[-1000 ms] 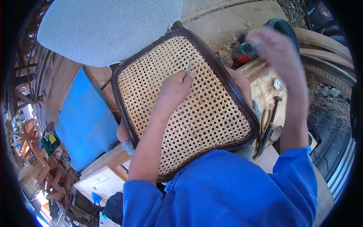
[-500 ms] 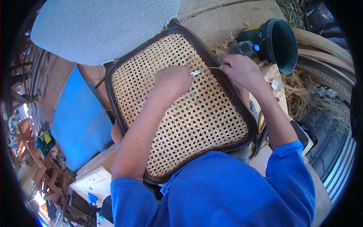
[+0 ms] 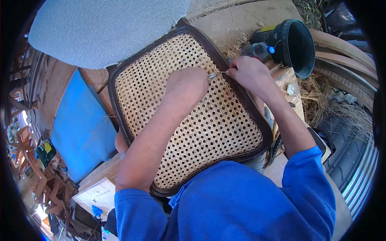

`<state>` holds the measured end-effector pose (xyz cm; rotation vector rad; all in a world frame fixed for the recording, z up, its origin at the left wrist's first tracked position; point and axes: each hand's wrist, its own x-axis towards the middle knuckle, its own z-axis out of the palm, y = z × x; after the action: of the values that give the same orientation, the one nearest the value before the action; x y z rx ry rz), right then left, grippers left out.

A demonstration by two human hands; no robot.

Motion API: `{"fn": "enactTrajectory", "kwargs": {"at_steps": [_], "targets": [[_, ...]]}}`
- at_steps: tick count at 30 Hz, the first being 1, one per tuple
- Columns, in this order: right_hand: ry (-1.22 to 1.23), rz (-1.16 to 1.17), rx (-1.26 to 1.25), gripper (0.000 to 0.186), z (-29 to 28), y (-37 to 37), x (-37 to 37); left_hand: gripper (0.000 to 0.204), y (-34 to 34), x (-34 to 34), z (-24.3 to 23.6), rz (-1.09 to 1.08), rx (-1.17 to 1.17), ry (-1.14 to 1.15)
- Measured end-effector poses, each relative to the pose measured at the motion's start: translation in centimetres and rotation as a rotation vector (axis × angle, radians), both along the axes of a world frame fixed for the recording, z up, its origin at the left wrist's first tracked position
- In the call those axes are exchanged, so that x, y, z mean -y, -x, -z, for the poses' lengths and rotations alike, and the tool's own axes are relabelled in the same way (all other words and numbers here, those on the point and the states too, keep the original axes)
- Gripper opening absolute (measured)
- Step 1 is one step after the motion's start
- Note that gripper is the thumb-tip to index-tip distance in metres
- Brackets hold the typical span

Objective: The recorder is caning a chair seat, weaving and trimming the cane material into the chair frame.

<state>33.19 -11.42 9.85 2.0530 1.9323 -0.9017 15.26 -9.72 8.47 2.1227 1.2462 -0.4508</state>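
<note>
Across my lap lies a woven cane panel [image 3: 213, 124] in a dark brown wooden frame [image 3: 257, 120]. My left hand [image 3: 188, 83] is closed over the upper part of the weave. A short, shiny metal tool [image 3: 212, 76] pokes out of its fist toward the right; the rest is hidden, so its kind is unclear. My right hand [image 3: 250, 73] is closed in a pinch at the frame's upper right edge. A thin cane strand [image 3: 224, 72] runs from its fingertips toward the weave, close to the tool's tip.
A grey padded cushion [image 3: 112, 32] touches the frame's far left side. Left of it leans a blue sheet [image 3: 82, 128]. At the far right are a dark bucket [image 3: 287, 48], a plastic bottle [image 3: 257, 50], curved wooden pieces [image 3: 341, 50] and loose fibre strands [image 3: 313, 94].
My right hand has shifted slightly left, and less of the cane strand shows between it and the panel. The tool in my left hand has moved slightly right.
</note>
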Motion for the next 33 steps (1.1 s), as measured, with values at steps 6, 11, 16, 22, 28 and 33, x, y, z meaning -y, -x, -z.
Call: {"fn": "enactTrajectory", "kwargs": {"at_steps": [6, 11, 16, 22, 28, 33], "targets": [[-0.126, -0.008, -0.026, 0.024, 1.5, -0.5, 0.3, 0.033, -0.6, 0.2, 0.3, -0.004, 0.009, -0.028], [-0.148, -0.070, -0.047, 0.023, 1.8, -0.5, 0.1, 0.032, 0.1, -0.6, 1.4, -0.070, 0.060, 0.101], [-0.170, -0.096, -0.042, 0.021, 2.0, -0.4, 0.1, 0.032, 0.4, -0.4, 1.9, -0.125, 0.147, 0.093], [-0.217, -0.214, -0.091, 0.017, 2.8, -1.0, -0.8, 0.031, 0.2, -0.5, 1.3, -0.104, 0.144, 0.098], [-0.237, -0.335, -0.149, 0.015, 2.9, -0.7, -1.0, 0.022, -1.4, 0.1, -0.5, 0.011, 0.008, -0.069], [-0.279, -0.310, -0.121, 0.012, 3.9, -0.2, 0.0, 0.023, -2.0, -0.9, -1.9, 0.097, -0.038, 0.018]]}}
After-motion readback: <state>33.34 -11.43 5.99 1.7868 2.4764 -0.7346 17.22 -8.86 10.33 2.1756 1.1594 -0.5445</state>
